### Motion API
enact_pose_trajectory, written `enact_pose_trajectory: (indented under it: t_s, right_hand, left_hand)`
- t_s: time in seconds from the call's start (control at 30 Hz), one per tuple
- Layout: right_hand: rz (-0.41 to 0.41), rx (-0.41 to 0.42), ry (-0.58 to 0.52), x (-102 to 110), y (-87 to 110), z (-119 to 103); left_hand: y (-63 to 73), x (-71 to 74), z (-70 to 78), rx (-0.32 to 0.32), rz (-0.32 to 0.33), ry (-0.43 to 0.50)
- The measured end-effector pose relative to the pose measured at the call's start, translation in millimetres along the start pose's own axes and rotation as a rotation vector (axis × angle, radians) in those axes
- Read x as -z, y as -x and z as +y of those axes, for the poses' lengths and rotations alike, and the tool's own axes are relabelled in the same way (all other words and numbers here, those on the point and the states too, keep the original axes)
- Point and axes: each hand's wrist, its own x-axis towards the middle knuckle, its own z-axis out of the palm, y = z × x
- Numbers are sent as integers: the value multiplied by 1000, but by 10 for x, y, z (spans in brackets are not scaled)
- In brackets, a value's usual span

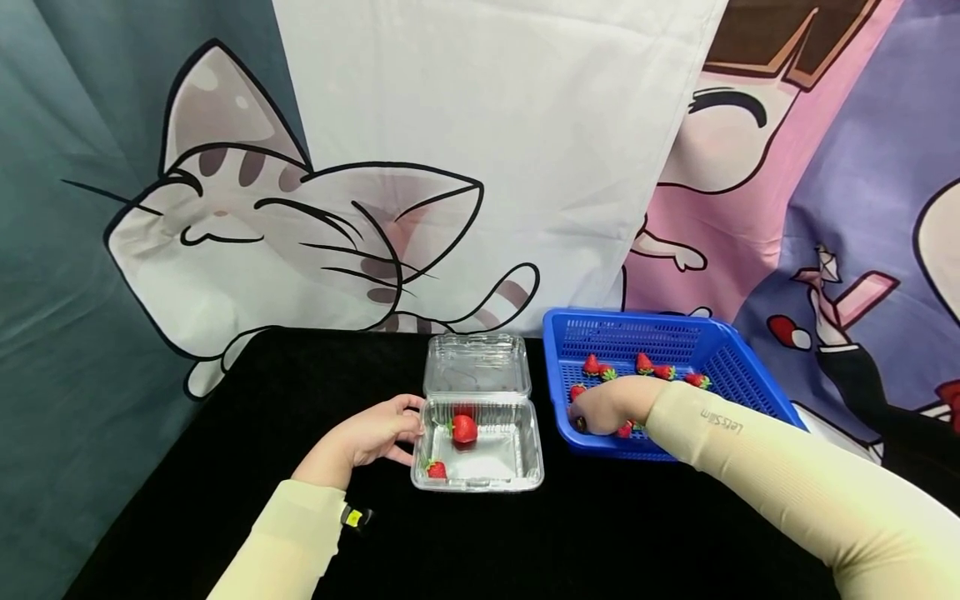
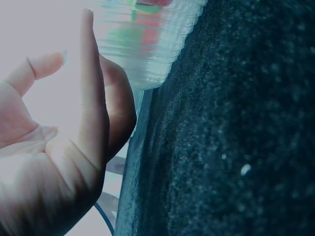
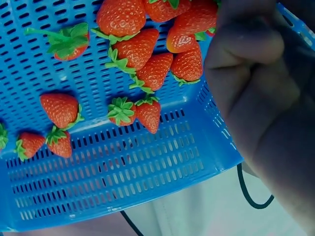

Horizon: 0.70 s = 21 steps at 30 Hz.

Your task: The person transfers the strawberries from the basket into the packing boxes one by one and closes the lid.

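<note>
- Your left grip (image 1: pixel 381 429), fingers loosely spread, touches the clear box (image 1: pixel 491 457), left edge.
- Your right grip (image 1: pixel 609 406), in the blue basket (image 1: pixel 637 332), near-left corner: can't tell spread or hold.

From my end of the feed, the left sleeve (image 1: pixel 281 542) comes in between 7 and 8 o'clock, a pale cream-yellow stretch fabric that stops at the wrist, with a small black device (image 1: pixel 364 520) at the cuff's 4 o'clock side bearing a bright yellow patch (image 1: pixel 353 517). I see a matching right sleeve (image 1: pixel 787 500) at 4 o'clock, creased along its length and marked toward its 10 o'clock end with small dark lettering (image 1: pixel 722 422) that seems to read "LetsSlim". Past the cuffs, the left grip (image 1: pixel 371 435) and right grip (image 1: pixel 611 404) are bare hands.
</note>
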Motion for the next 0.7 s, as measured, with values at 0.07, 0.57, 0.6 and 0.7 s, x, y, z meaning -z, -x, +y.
enact_pose_trajectory:
  t_s: [0.07,0.57,0.6,0.7]
  right_hand:
    - [13,7,-5,-1,2,5]
    - [70,72,-51,49,83,62]
    - [75,73,-48,56,92,64]
    - [96,70,-43,85,133,64]
  left_hand:
    - [-2,5,-6,-1,-1,2]
    - [-10,8,-12,7,3,4]
    - [-6,7,-8,6,3,3]
    - [4,-2,0,2,4,3]
